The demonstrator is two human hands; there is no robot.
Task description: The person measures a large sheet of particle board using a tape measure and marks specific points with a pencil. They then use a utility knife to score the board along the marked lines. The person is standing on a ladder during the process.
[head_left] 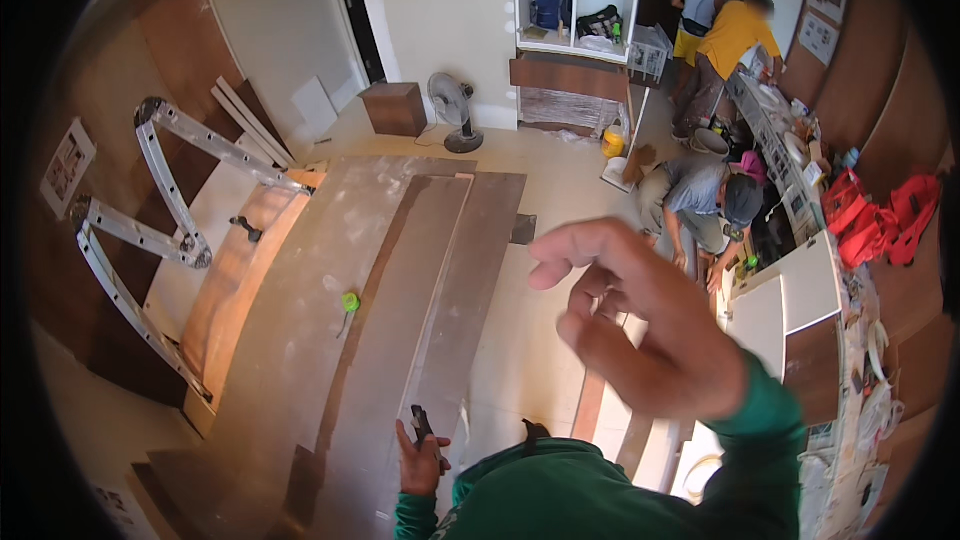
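Large grey laminate sheets (330, 320) lie flat over a brown board on the floor, overlapping strips running away from the person. Folded aluminium ladder (150, 230) lies at the left edge. Green tape measure (349, 302) sits on the sheets, well apart from both hands. Left hand (420, 460) is low, closed around a dark cutter-like tool (422, 424), tip resting on a narrow strip (400, 340). Right hand (640, 315) is raised in the air, fingers loosely curled and apart, holding nothing, touching nothing. To cut well, judging here: bring the free hand down to pin the strip, keep the blade along the edge. Other people work at the far right.
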